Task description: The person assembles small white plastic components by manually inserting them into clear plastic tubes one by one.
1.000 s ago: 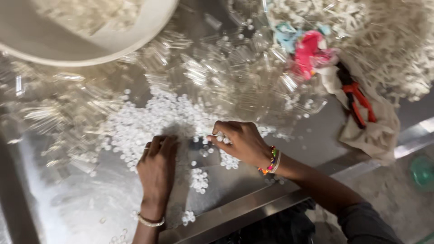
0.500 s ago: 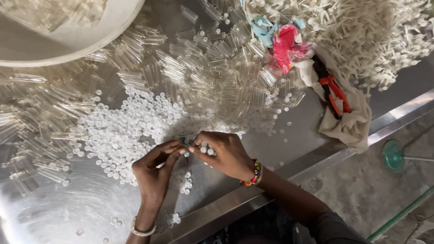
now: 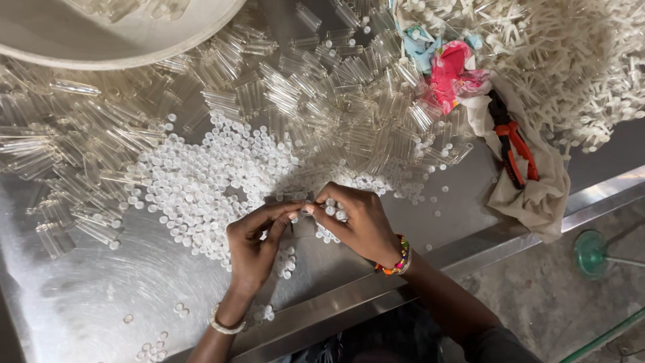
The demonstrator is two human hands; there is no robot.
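My left hand (image 3: 259, 242) and right hand (image 3: 356, 218) meet at lower centre of the frame, fingertips pinched together on a small clear tube (image 3: 304, 210); my right palm cups several white caps (image 3: 334, 211). More caps spread just above, left of centre.

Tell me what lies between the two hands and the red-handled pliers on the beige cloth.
In the head view, bare metal table with a few stray small white round caps separates the hands from the pliers.
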